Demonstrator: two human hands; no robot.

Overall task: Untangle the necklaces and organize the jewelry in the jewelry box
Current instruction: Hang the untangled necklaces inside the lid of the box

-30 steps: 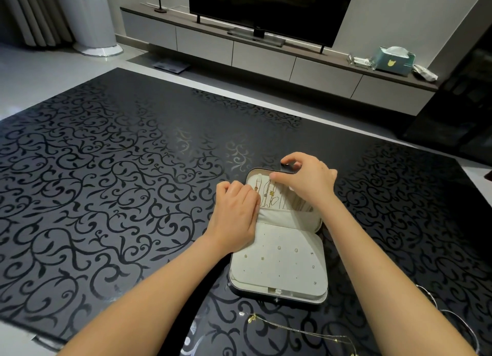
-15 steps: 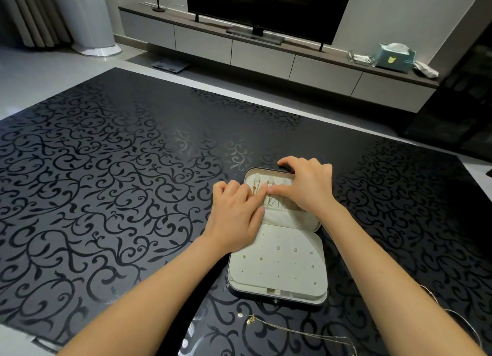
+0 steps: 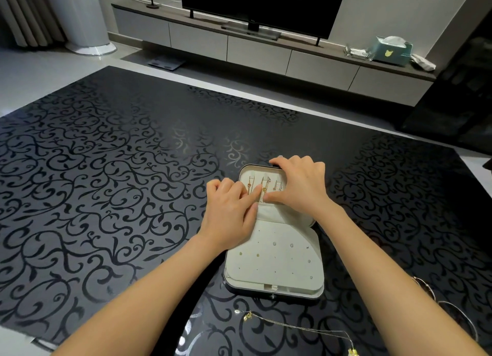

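Note:
An open jewelry box [image 3: 274,289] with a cream lining lies flat on the black patterned table. Its far half holds hanging necklaces [image 3: 266,186]; its near panel carries several small stud earrings [image 3: 291,245]. My left hand [image 3: 229,214] rests on the box's left side, its index finger stretched onto the necklaces. My right hand [image 3: 300,185] lies over the far half, fingers curled on the back rim, thumb pressing beside the left index finger. A loose gold necklace [image 3: 300,329] lies on the table in front of the box.
Thin chains [image 3: 452,307] lie at the table's right near my right forearm. Beyond the table's far edge [image 3: 239,95] stand a low TV cabinet [image 3: 255,51] with a television and a tissue box [image 3: 392,51].
My left index finger has stretched out onto the necklaces, meeting my right thumb. My right hand has lowered flatter over the far half of the box.

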